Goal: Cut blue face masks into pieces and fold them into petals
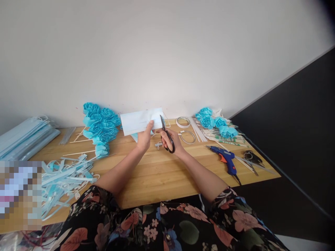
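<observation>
My left hand point(144, 138) pinches the lower edge of a light blue face mask point(138, 121) and holds it up flat above the wooden table point(157, 174). My right hand point(171, 138) grips black-handled scissors point(166, 136), fingers through the loops. The blades point up at the mask's right end and touch its edge. Both hands are close together over the middle of the table.
Blue mask-fabric roses point(101, 127) lie at back left, more roses point(214, 122) on sticks at back right. A stack of masks point(23, 137) and cut strips point(62, 177) fill the left. Tape rolls point(183, 122), a blue glue gun point(226, 158) and another tool point(252, 157) lie right.
</observation>
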Demonstrator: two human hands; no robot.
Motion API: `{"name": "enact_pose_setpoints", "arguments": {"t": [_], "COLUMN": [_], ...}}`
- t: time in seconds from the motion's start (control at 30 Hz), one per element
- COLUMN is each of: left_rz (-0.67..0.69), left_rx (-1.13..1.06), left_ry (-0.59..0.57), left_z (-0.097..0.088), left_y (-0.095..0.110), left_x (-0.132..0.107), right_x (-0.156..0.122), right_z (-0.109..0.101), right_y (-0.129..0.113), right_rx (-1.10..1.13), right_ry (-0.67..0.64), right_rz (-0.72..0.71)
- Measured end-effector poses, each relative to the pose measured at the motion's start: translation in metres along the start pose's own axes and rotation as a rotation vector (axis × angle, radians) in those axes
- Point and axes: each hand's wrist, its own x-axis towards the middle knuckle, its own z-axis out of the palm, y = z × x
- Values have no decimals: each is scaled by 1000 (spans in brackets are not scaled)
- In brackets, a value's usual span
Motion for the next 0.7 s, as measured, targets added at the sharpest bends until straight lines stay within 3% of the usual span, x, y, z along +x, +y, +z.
{"name": "enact_pose_setpoints", "arguments": {"t": [0.23, 0.43, 0.7], "left_rz": [47, 30, 38], "left_rx": [-20, 89, 30], "left_ry": [15, 0, -48], "left_z": [-1, -2, -3], "left_y": [3, 6, 2], "left_x": [-3, -9, -5], "right_x": [3, 3, 4], "right_z": [-5, -7, -8], "right_y": [-2, -5, -6], "right_rx": [32, 48, 35], "right_ry": [-125, -112, -92], "right_rz": [-36, -14, -19]}}
